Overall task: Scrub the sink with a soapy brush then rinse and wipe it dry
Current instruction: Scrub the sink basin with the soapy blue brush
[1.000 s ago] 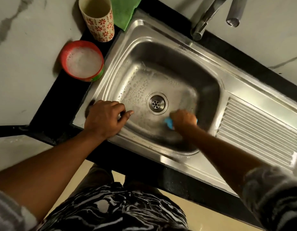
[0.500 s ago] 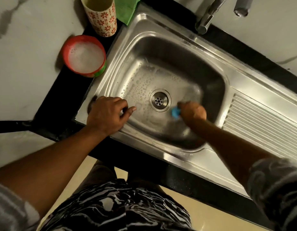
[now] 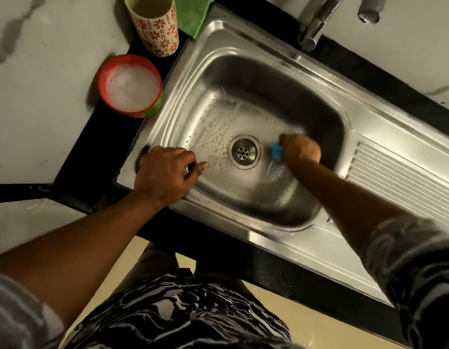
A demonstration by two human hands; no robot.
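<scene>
Sink (image 3: 306, 79): silver-grey steel, with white suds spotted over the basin floor. Draining board (image 3: 407, 187), right: the same silver-grey, in parallel ridges. Brush (image 3: 276, 150): bright blue. Bowl (image 3: 102, 71), far left: red rim, green band low on its side, white foam inside. Cup (image 3: 160, 34) beyond it: cream with rows of red flowers. Cloth (image 3: 193, 13), far edge: green. Counter (image 3: 92, 152): black. Wall (image 3: 42, 71), left: white with grey veins. Garment (image 3: 180, 311), near: black with white streaks. Sleeve (image 3: 420, 273), near right: grey stripes. Floor (image 3: 294, 316): pale cream.
</scene>
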